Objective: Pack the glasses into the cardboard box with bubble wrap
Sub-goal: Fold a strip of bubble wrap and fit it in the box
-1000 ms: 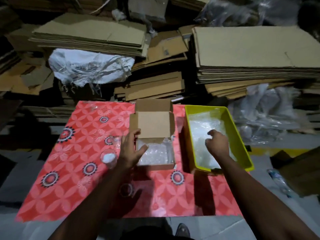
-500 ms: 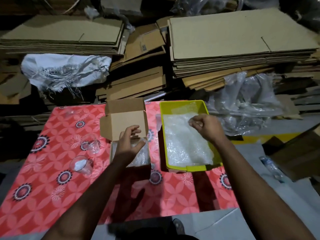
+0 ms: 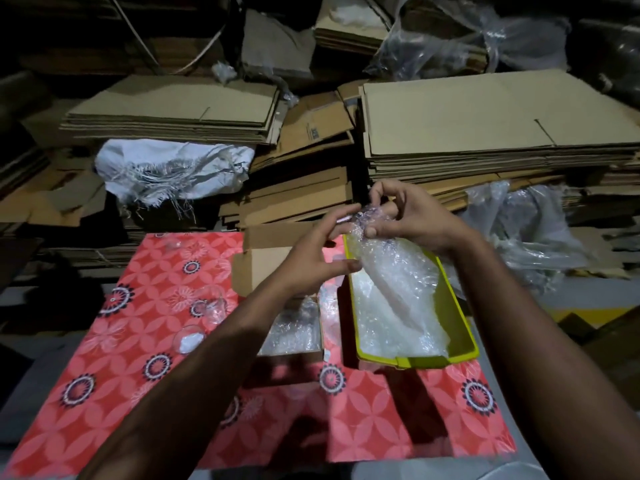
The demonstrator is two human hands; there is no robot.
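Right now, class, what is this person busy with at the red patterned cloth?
A person is packing glasses. The right hand pinches the top of a bubble wrap sheet, lifting it from the yellow tray, and the left hand reaches open towards it. The cardboard box sits open beside the tray, already lined with bubble wrap. Two glasses wait unwrapped on the cloth.

Bubble wrap lifted from the tray; two clear glasses left of the open cardboard box.
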